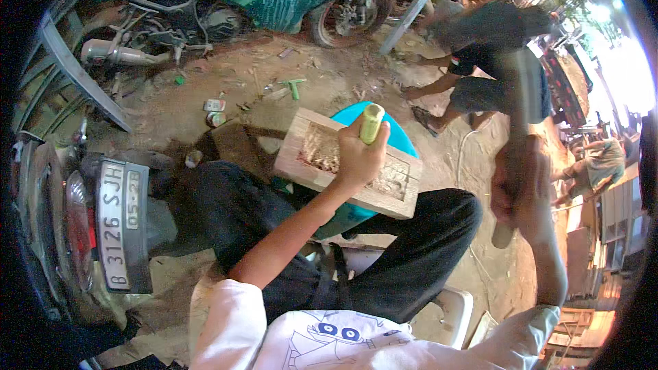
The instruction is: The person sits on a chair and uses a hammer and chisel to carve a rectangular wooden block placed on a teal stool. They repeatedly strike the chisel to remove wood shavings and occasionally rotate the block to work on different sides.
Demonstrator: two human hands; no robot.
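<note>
My left hand (360, 157) grips an upright pale yellow-green tool handle (372, 120), probably a chisel, over a rectangular wooden block (295, 151) with a carved recess holding shavings; its tip is hidden by the hand. The block rests on a rounded teal support (394, 138) between my knees. My right hand (514, 185) is raised to the right of the block, its fingers closed round the handle of a long striking tool (524, 89), whose upper part is smeared by motion.
Motorbikes (274, 0) stand at the back and close on the left. A metal post (418, 3) leans near a person (480, 89) bent over beyond my right hand; another person (586, 168) is farther right. Small litter and a green object (293, 88) lie on the dirt floor (205, 82).
</note>
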